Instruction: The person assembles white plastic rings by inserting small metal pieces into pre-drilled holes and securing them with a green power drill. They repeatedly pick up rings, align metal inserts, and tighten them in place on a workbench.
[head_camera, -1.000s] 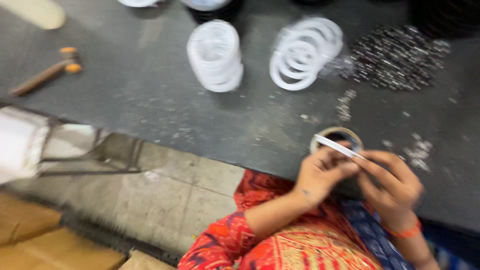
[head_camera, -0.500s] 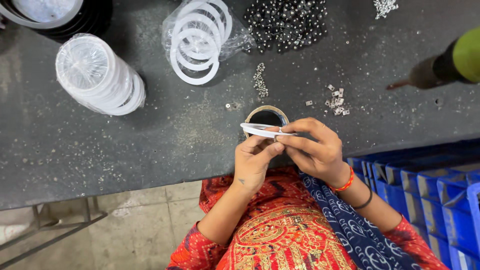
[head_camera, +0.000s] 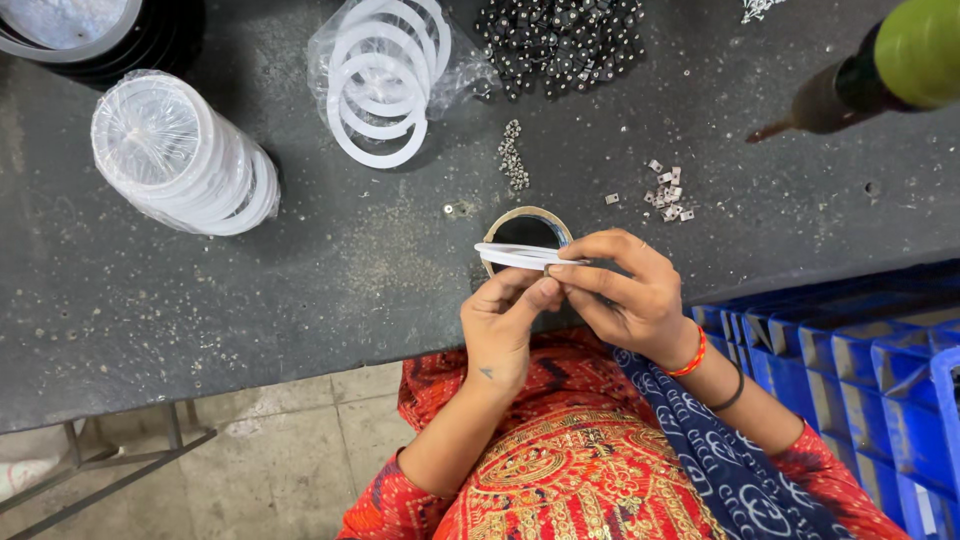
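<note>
A thin white plastic ring (head_camera: 515, 255), seen edge-on, is held by both hands above the near edge of the dark worktable (head_camera: 330, 270). My left hand (head_camera: 503, 320) pinches it from below with thumb and fingers. My right hand (head_camera: 625, 290) grips its right end with the fingertips. Just behind the ring stands a small round open tin (head_camera: 527, 224) with a pale rim. A loose pile of white rings (head_camera: 385, 85) in clear plastic lies at the back, and a wrapped stack of white rings (head_camera: 180, 155) lies to the left.
A heap of small black parts (head_camera: 560, 40) sits at the back, with small metal bits (head_camera: 668, 190) and a line of tiny beads (head_camera: 513, 160) nearer. A green-handled screwdriver (head_camera: 870, 75) lies far right. Blue plastic crates (head_camera: 860, 380) stand to my right. Black round trays (head_camera: 90, 35) sit far left.
The view has swung from the left side of the table to above the hands. Both hands keep hold of the white ring over the tin, with only small finger shifts.
</note>
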